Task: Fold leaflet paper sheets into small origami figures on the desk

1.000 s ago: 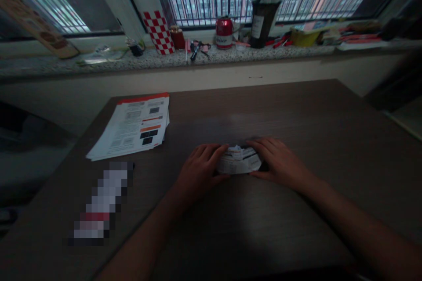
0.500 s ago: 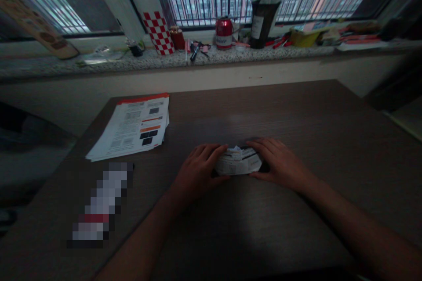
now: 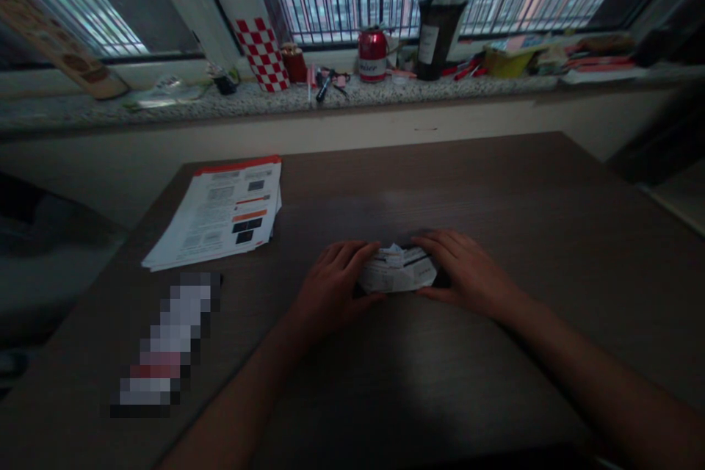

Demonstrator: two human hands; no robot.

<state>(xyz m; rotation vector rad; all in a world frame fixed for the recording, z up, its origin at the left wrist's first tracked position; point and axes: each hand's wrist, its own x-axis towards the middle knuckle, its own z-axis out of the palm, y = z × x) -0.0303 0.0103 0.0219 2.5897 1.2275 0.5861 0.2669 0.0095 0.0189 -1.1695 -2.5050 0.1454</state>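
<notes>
A small piece of folded white printed paper (image 3: 397,275) lies low at the middle of the dark wooden table (image 3: 429,183). Its upper edge has a raised point and dark printed lines. My left hand (image 3: 338,279) grips its left end, with the fingers along the far edge and the thumb at the near edge. At the right end, my right hand (image 3: 463,268) holds it the same way, fingers behind and thumb in front. The paper's two ends are partly hidden under the fingers.
To the left lies a stack of printed sheets (image 3: 220,213), with a pixelated long object (image 3: 170,341) nearer me. The granite sill (image 3: 374,92) behind carries a checkered bottle (image 3: 261,51), a red can (image 3: 372,53), a dark cup (image 3: 438,37) and a yellow container (image 3: 507,61).
Both hands stay on the folded paper with no visible shift. The view has moved very slightly.
</notes>
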